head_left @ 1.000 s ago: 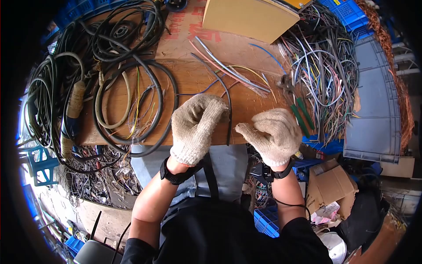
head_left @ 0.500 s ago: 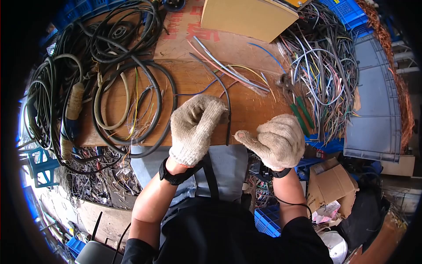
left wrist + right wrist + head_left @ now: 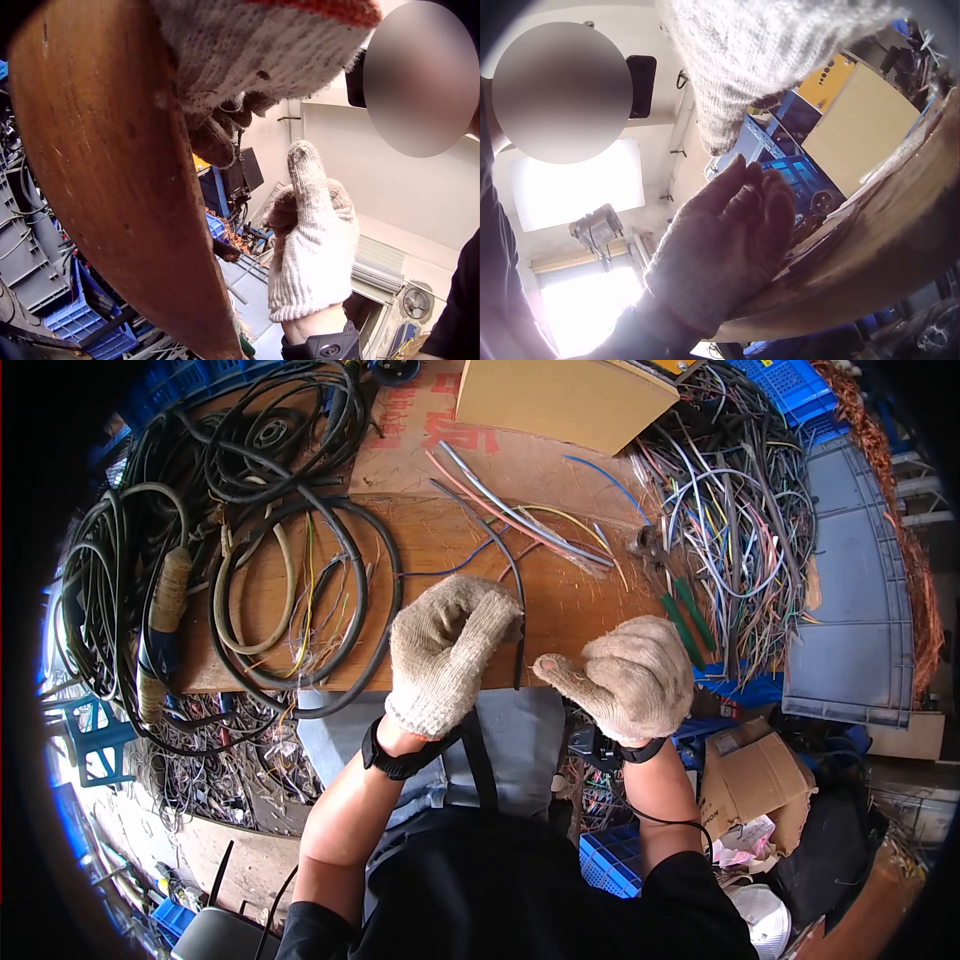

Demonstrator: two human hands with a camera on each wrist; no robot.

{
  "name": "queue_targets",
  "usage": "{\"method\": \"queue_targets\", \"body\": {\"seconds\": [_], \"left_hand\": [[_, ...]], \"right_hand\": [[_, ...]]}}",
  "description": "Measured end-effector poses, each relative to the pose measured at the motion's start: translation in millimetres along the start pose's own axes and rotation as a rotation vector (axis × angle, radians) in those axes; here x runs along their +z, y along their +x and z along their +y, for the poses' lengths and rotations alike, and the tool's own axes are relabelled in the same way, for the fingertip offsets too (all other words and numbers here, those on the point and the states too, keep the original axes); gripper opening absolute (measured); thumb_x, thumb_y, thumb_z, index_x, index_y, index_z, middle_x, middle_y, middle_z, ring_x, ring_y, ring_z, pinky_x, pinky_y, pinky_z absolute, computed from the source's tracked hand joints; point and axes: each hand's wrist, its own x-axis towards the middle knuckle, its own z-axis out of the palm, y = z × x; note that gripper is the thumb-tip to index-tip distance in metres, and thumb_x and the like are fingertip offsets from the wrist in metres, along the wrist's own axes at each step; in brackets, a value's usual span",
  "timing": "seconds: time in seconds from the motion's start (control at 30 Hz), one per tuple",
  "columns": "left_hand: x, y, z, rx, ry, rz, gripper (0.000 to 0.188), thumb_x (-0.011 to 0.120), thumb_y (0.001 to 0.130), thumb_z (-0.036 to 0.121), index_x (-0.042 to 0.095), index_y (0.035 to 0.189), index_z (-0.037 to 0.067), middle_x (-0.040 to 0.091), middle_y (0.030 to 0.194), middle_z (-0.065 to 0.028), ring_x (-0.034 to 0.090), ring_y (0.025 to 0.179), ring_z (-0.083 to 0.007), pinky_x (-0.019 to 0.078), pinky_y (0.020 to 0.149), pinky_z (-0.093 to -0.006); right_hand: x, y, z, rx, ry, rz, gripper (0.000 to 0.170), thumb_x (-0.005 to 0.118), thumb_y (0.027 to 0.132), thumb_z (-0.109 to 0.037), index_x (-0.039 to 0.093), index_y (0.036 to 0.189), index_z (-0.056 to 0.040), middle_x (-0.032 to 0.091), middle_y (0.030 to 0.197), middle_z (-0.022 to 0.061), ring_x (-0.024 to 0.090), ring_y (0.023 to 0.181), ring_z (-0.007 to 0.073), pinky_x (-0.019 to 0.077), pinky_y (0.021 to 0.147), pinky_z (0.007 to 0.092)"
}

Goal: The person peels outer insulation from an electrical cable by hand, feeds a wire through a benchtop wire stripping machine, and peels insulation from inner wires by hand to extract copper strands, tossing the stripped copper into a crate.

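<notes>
Both hands wear off-white knitted gloves with soiled fingers. My left hand (image 3: 445, 655) is at the table's front edge, fingers loosely curled and nothing showing in them. A short dark cable (image 3: 497, 538) runs right past its fingertips in the head view; its end (image 3: 226, 251) pokes over the table edge in the left wrist view. To the right, my right hand (image 3: 630, 675) hovers at the same edge, thumb straight, fingers loosely bent, holding nothing. Beyond it lie green-handled cutters (image 3: 688, 615). Cut wires (image 3: 520, 510), grey, pink and blue, lie ahead of both hands.
A thick black cable coil (image 3: 395, 575) and more tangled cables (image 3: 95, 600) fill the left side. At right are a heap of wires (image 3: 740, 530) and a grey plastic crate (image 3: 850, 630). A beige box (image 3: 565, 400) stands at the back. A cardboard box (image 3: 755, 785) sits below right.
My right hand has moved slightly down and right, its thumb now straighter, mostly in the first half second. The left hand has stayed nearly still, and the cables lie as before.
</notes>
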Motion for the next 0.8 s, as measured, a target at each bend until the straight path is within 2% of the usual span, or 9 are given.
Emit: {"method": "queue_targets", "body": {"seconds": [0.1,0.2,0.3,0.4,0.47,0.53,0.6,0.73,0.8], "left_hand": [[0,0,1,0.01,0.0,-0.003,0.016,0.067,0.097,0.014,0.07,0.097,-0.002,0.072,0.086,-0.0051,0.066,0.078,-0.01,0.0526,0.072,-0.026],[-2,0,0,0.014,0.016,-0.022,0.016,0.067,0.098,0.014,0.07,0.097,-0.002,0.072,0.086,-0.0056,0.066,0.078,-0.0108,0.0525,0.073,-0.0264],[-2,0,-3,-0.027,-0.105,0.03,0.022,0.062,0.101,0.018,0.069,0.097,-0.002,0.071,0.085,-0.0066,0.066,0.078,-0.0124,0.0524,0.073,-0.0267],[-4,1,-10,0.023,-0.26,0.085,0.032,0.053,0.106,0.026,0.066,0.1,-0.003,0.07,0.087,-0.0102,0.067,0.078,-0.0168,0.0534,0.073,-0.0295],[-1,0,-7,-0.004,-0.459,0.15,0.041,0.042,0.109,0.038,0.057,0.101,0.001,0.063,0.097,-0.0148,0.064,0.082,-0.0252,0.0547,0.073,-0.0375],[-1,0,-14,0.043,-0.441,0.151,0.043,0.04,0.109,0.043,0.055,0.096,0.004,0.06,0.091,-0.0137,0.062,0.079,-0.026,0.053,0.069,-0.037],[-7,1,-24,0.092,-0.67,0.053,0.045,0.041,0.109,0.041,0.056,0.092,0.002,0.063,0.086,-0.0149,0.063,0.071,-0.0241,0.0526,0.066,-0.0347],[-10,1,-24,0.077,-0.723,-0.009,0.049,0.04,0.109,0.044,0.055,0.089,0.002,0.062,0.084,-0.0147,0.062,0.068,-0.0248,0.0516,0.064,-0.0346],[-7,-1,-16,0.045,-0.606,0.057,0.047,0.041,0.109,0.041,0.057,0.089,0.001,0.063,0.081,-0.0143,0.063,0.068,-0.0232,0.0511,0.064,-0.0344]], "right_hand": [[-3,4,1,-0.023,-0.029,-0.089,0.027,0.091,0.068,-0.03,0.069,0.071,-0.0166,0.061,0.071,-0.0031,0.062,0.068,0.0193,0.0492,0.063,0.0343],[2,3,4,0.11,0.08,-0.105,0.022,0.086,0.078,-0.025,0.069,0.073,-0.0124,0.068,0.077,0.0006,0.066,0.072,0.0221,0.0512,0.066,0.0354],[11,-8,9,0.474,0.153,-0.005,0.01,0.075,0.088,-0.013,0.07,0.086,-0.0046,0.073,0.089,0.009,0.069,0.079,0.026,0.0538,0.071,0.0364],[14,-15,15,0.569,0.202,0.012,0.008,0.075,0.087,-0.011,0.071,0.089,-0.0041,0.072,0.089,0.0101,0.069,0.076,0.0254,0.0534,0.069,0.0355],[13,-11,8,0.7,0.17,-0.07,0.01,0.076,0.086,-0.013,0.071,0.088,-0.0047,0.07,0.085,0.0095,0.068,0.074,0.0247,0.053,0.069,0.0346],[16,-9,4,0.846,0.189,-0.175,0.013,0.079,0.083,-0.015,0.07,0.085,-0.0053,0.067,0.08,0.0088,0.067,0.072,0.0237,0.0528,0.068,0.0341],[21,-1,4,0.794,0.146,-0.192,0.015,0.08,0.082,-0.018,0.07,0.084,-0.0072,0.065,0.079,0.0082,0.067,0.072,0.024,0.0523,0.066,0.0353],[32,21,2,0.695,0.073,-0.28,0.02,0.079,0.083,-0.028,0.07,0.083,-0.0102,0.066,0.084,0.008,0.067,0.075,0.0281,0.0518,0.066,0.0397],[38,35,-1,0.678,-0.067,-0.433,0.029,0.077,0.083,-0.038,0.069,0.081,-0.0099,0.067,0.086,0.0088,0.069,0.08,0.0304,0.053,0.069,0.0424]]}}
